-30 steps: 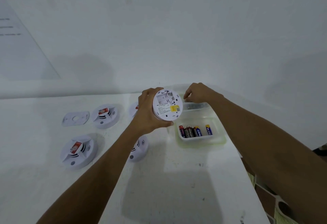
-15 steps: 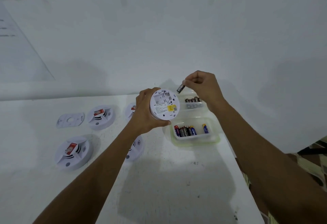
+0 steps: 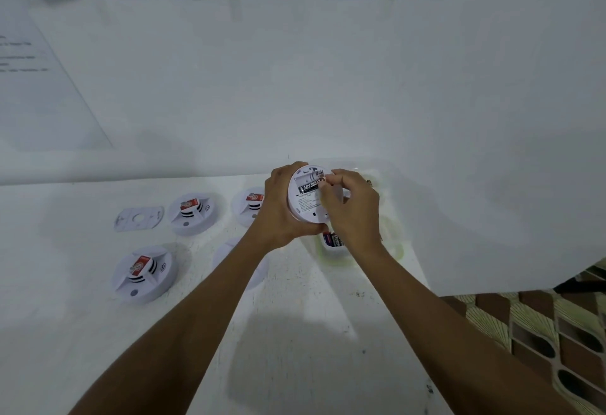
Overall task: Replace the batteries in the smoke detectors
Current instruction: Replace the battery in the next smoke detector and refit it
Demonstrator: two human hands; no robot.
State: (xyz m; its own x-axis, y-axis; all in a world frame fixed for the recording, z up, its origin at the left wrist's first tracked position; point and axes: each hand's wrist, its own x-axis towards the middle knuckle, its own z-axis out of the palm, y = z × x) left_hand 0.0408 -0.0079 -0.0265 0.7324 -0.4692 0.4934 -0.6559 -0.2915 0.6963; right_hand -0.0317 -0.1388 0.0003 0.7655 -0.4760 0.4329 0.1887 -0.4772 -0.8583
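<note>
My left hand (image 3: 280,209) grips a round white smoke detector (image 3: 303,204), held above the table with its back side turned toward me. A black battery (image 3: 310,186) lies in the detector's open compartment. My right hand (image 3: 352,209) pinches the right end of that battery with its fingertips against the detector. Below my right hand a clear plastic tray (image 3: 331,250) with several batteries (image 3: 332,240) peeks out; most of it is hidden by the hand.
Three white detectors lie face up on the white table: far left-middle (image 3: 191,214), near left (image 3: 144,273), and one behind my left hand (image 3: 247,204). Another (image 3: 229,252) is under my left forearm. A flat mounting plate (image 3: 137,218) lies far left. The table's right edge (image 3: 426,283) drops to a patterned floor.
My right hand lifted a battery out of the far tray, carried it left and down, and set it into the detector's compartment. The view has tilted slightly.
</note>
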